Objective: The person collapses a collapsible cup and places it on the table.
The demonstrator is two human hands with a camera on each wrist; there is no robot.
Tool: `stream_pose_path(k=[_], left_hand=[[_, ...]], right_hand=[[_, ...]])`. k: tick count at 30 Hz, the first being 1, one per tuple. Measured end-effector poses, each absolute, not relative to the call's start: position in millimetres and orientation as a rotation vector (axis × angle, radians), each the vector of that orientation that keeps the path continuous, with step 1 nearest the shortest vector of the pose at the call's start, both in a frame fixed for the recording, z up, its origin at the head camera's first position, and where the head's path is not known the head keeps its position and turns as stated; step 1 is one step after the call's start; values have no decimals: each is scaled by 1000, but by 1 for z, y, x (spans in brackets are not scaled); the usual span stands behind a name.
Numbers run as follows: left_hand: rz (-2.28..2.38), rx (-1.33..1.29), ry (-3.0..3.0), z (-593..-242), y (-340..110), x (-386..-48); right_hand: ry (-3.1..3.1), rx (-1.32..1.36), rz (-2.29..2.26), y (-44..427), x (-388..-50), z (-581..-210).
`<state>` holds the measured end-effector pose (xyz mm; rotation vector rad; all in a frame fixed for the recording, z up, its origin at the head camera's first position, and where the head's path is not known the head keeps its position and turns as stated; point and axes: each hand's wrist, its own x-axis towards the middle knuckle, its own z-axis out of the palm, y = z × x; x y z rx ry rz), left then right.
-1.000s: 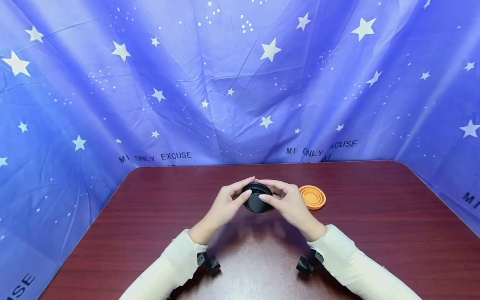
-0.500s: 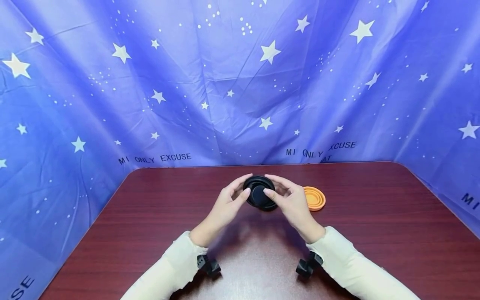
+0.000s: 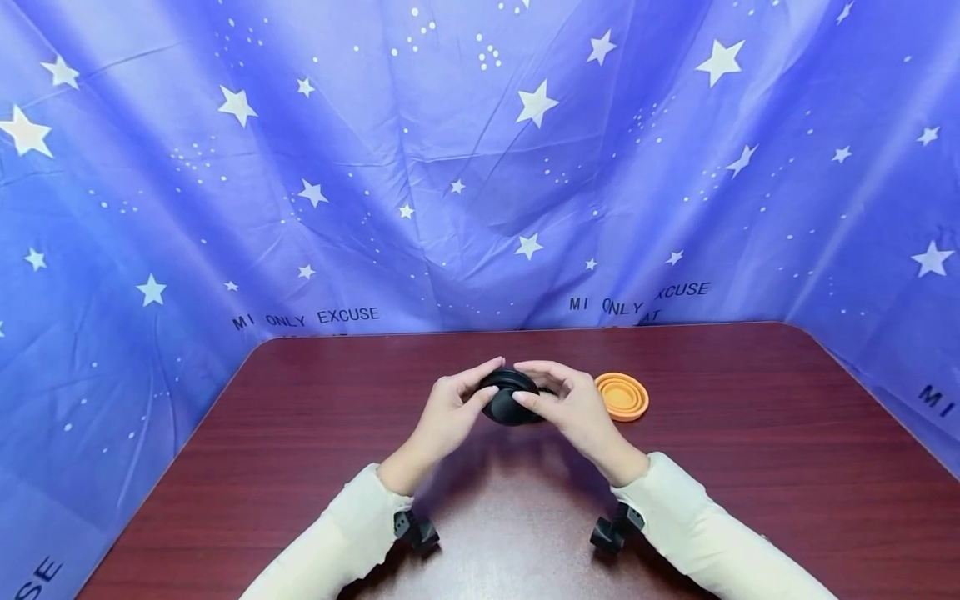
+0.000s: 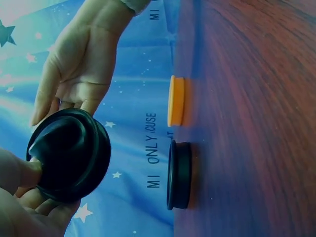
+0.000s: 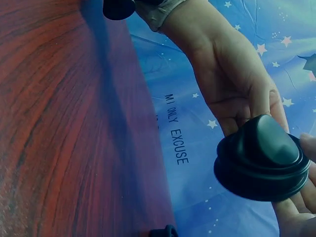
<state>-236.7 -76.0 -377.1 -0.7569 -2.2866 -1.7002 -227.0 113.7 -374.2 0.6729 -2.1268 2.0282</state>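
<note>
Between both hands, above the table, is a black folding silicone cup (image 3: 507,402), tilted, its rings partly folded and its round base bulging out lopsidedly. My left hand (image 3: 444,414) grips its left side, thumb on the near face and fingers along the far rim. On the other side my right hand (image 3: 583,408) pinches it, thumb by the bulging base. In the left wrist view an orange folded cup (image 4: 176,101) lies on the table beside a black ring-shaped piece (image 4: 179,175). The head view shows the orange cup just right of my right hand.
The dark red wooden table (image 3: 750,433) reaches back to a blue star-patterned curtain (image 3: 465,167). Small black wrist cameras hang under both cuffs, above the table's near part. A dark object (image 5: 165,232) is cut off at the right wrist view's bottom edge.
The black cup was raised and turned to show more of its face half a second ago, then came down and tipped back. Both hands keep hold of it; the orange cup stays put.
</note>
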Motion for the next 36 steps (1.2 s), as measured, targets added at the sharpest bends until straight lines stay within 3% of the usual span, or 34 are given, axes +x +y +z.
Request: stream_pose_path(k=[8,23,36], left_hand=[[-1664,-836,-2241,-371,-75,-232],[-2052,-952,-2082,-372,-77,-235],[-1914,-844,-2099,-373,-77,-235]], right_hand=[[-2147,701,1979,114,-227,-375],[-1872,577,2088,113,-226,-369],[-1961,610,2093,110,-224,-371]])
